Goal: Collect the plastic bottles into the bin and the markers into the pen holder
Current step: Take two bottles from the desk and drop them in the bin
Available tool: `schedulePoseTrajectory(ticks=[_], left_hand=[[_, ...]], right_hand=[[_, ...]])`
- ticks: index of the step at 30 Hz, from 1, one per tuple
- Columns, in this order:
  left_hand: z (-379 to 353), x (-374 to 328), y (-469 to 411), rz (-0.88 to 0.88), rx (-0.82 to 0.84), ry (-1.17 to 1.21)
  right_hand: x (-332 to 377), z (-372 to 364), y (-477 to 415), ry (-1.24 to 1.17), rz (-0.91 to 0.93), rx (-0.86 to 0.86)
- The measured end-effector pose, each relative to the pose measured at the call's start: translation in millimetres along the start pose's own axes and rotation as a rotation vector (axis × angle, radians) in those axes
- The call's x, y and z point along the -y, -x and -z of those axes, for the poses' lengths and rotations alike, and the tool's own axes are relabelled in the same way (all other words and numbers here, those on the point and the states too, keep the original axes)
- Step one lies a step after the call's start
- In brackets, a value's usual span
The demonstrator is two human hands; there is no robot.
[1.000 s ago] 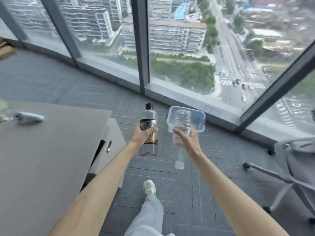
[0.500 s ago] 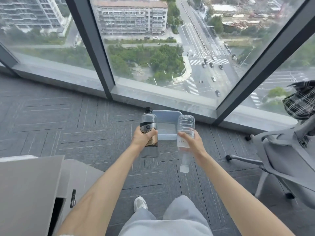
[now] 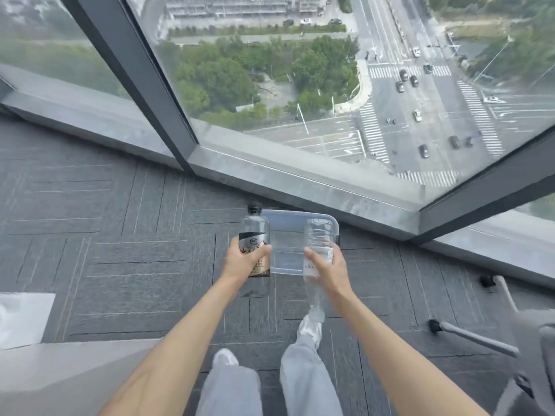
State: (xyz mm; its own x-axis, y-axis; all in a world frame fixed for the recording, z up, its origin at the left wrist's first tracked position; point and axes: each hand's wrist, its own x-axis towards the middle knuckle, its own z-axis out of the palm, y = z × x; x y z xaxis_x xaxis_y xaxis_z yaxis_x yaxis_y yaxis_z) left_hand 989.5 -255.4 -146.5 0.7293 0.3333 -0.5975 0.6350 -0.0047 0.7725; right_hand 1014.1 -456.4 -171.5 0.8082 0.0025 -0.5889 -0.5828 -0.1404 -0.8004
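A clear plastic bin point(image 3: 288, 219) sits on the grey carpet just in front of the window sill. My left hand point(image 3: 244, 261) grips a black-capped bottle point(image 3: 253, 232) with a black and tan label, held upright over the bin's left edge. My right hand point(image 3: 326, 265) holds a clear bottle point(image 3: 318, 235) upside down, its neck pointing down toward my foot, over the bin's right side. No markers or pen holder are in view.
A floor-to-ceiling window with a stone sill point(image 3: 300, 178) runs behind the bin. A grey office chair point(image 3: 492, 340) with castors stands at the right. A desk corner point(image 3: 45, 370) fills the lower left. My legs and white shoes point(image 3: 225, 357) are below.
I have stepped closer to the window, so the bin now lies nearer and more directly beneath both bottles. The desk has slid further out of view.
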Motion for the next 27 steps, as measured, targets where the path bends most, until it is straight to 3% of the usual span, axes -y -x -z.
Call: schedulePoseTrajectory(ticks=[4, 10, 18, 27], left_hand=[[-15, 23, -80, 0.023, -0.022, -0.011], [-21, 111, -198, 0.064, -0.022, -0.052], [-15, 234, -318, 0.127, -0.024, -0.092], [-24, 267, -354, 0.143, 0.011, -0.114]], right_hand=[[-30, -22, -80, 0.006, -0.072, 0.011], [-118, -68, -215, 0.151, -0.219, 0.173], [-254, -114, -361, 0.211, -0.235, -0.003], [-304, -115, -435, 0.307, -0.277, -0.123]])
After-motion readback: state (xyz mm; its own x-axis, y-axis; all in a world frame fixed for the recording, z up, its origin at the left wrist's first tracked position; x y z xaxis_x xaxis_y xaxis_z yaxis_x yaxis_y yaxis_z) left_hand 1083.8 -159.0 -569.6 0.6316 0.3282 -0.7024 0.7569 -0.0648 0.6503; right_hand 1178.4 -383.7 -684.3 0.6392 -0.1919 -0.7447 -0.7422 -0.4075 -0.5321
